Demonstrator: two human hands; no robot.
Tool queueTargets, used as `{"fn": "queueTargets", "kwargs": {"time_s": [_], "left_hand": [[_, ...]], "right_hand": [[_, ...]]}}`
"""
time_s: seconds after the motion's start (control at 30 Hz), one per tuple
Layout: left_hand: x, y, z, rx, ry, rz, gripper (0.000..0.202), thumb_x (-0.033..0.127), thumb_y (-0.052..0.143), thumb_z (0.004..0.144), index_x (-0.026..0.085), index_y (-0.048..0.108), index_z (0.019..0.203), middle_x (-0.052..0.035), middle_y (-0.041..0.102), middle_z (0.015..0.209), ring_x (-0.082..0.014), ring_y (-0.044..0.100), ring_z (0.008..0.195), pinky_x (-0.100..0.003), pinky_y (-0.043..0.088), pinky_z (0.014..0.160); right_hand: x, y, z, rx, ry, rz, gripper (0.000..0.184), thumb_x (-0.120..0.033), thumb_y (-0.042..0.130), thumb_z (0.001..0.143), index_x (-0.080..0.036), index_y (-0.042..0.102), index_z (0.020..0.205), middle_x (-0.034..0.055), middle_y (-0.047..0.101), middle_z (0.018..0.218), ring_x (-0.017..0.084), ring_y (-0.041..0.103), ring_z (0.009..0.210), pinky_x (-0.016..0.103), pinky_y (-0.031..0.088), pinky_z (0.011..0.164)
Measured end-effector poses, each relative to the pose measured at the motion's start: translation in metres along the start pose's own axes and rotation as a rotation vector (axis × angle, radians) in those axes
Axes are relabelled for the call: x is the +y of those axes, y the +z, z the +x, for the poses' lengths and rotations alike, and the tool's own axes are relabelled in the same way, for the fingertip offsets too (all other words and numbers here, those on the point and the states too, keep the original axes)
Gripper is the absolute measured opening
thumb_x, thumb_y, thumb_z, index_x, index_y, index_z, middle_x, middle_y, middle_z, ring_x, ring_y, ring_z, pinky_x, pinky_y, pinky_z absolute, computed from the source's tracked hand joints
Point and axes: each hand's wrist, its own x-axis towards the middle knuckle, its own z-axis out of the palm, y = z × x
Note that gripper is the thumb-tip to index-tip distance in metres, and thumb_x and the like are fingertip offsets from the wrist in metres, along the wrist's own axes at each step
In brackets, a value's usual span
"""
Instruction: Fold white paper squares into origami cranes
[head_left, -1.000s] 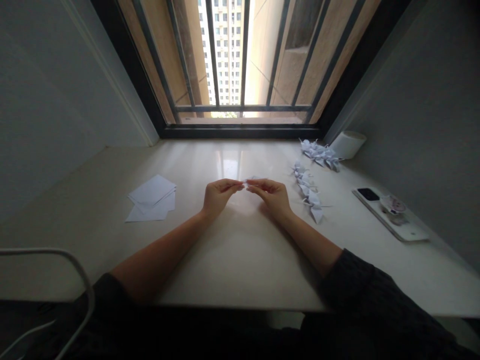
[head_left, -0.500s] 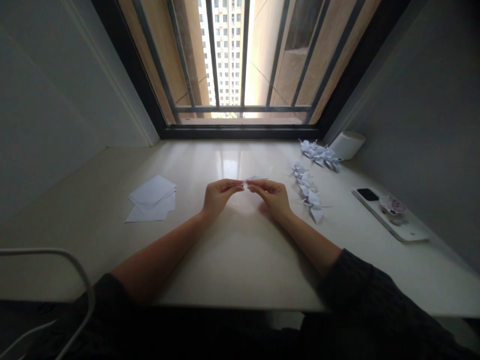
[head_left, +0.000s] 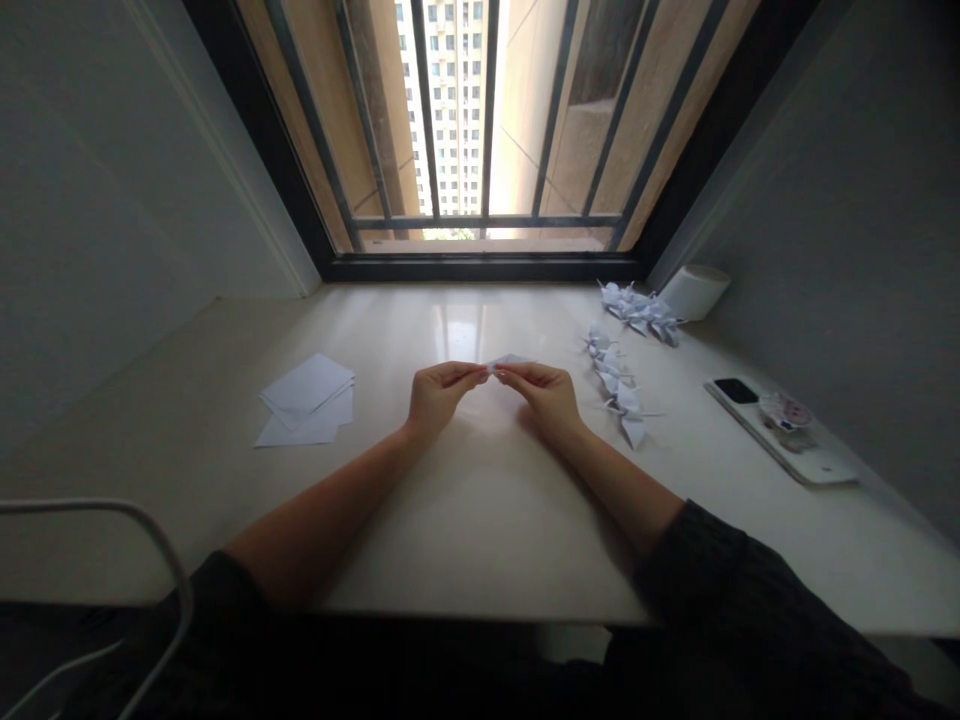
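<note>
Both forearms reach forward over the table [head_left: 480, 520], wrists low, meeting near its middle. The left hand [head_left: 435, 395] and right hand [head_left: 547, 395] pinch a small folded paper [head_left: 504, 361] between their fingertips, just above the surface.

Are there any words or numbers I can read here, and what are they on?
No text can be read anywhere.
Sheets: blank white.
Folded paper, pinched between the left hand and the right hand: no print shows.
Cranes: plain white.
Phone: the round patch on it is patterned, but too small and blurred to read.
</note>
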Motion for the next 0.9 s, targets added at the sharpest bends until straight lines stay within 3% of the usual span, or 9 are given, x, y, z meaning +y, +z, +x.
{"fn": "queueTargets", "kwargs": {"time_s": [0.33, 0.5, 0.67, 0.9], "left_hand": [[-0.0009, -0.0043, 0.0007, 0.023, 0.019, -0.005, 0.028, 0.036, 0.075, 0.064, 0.017, 0.072, 0.084, -0.0066, 0.072, 0.079, -0.018, 0.067, 0.073, -0.031, 0.052, 0.072], [-0.0003, -0.0033, 0.001, 0.038, 0.029, -0.009, 0.03, 0.036, 0.075, 0.063, 0.017, 0.072, 0.085, -0.0066, 0.072, 0.079, -0.0176, 0.067, 0.073, -0.031, 0.052, 0.072], [-0.0008, -0.0023, 0.0011, 0.064, 0.01, -0.029, 0.041, 0.035, 0.076, 0.062, 0.02, 0.07, 0.099, -0.0057, 0.073, 0.082, -0.0169, 0.066, 0.074, -0.032, 0.052, 0.073], [-0.0023, -0.003, 0.0022, 0.07, -0.041, -0.045, 0.035, 0.034, 0.076, 0.062, 0.02, 0.071, 0.094, -0.0063, 0.073, 0.084, -0.0173, 0.066, 0.075, -0.033, 0.052, 0.075]], "right_hand": [[0.0001, 0.0035, -0.0016, 0.105, 0.036, 0.049, 0.025, -0.037, 0.077, 0.059, -0.022, 0.074, 0.078, 0.0036, 0.073, 0.078, 0.016, 0.063, 0.064, 0.034, 0.053, 0.067], [-0.0001, 0.0023, -0.0012, 0.067, 0.053, 0.066, 0.022, -0.036, 0.076, 0.061, -0.021, 0.074, 0.077, 0.0039, 0.073, 0.079, 0.017, 0.065, 0.067, 0.034, 0.053, 0.071], [0.0011, 0.0015, -0.001, 0.033, 0.04, 0.058, 0.021, -0.036, 0.076, 0.062, -0.021, 0.074, 0.078, 0.0038, 0.073, 0.078, 0.018, 0.067, 0.072, 0.035, 0.052, 0.075], [-0.0012, 0.004, -0.0017, 0.063, 0.06, 0.137, 0.023, -0.035, 0.077, 0.059, -0.021, 0.073, 0.077, 0.0033, 0.073, 0.079, 0.018, 0.067, 0.074, 0.036, 0.053, 0.078]]}}
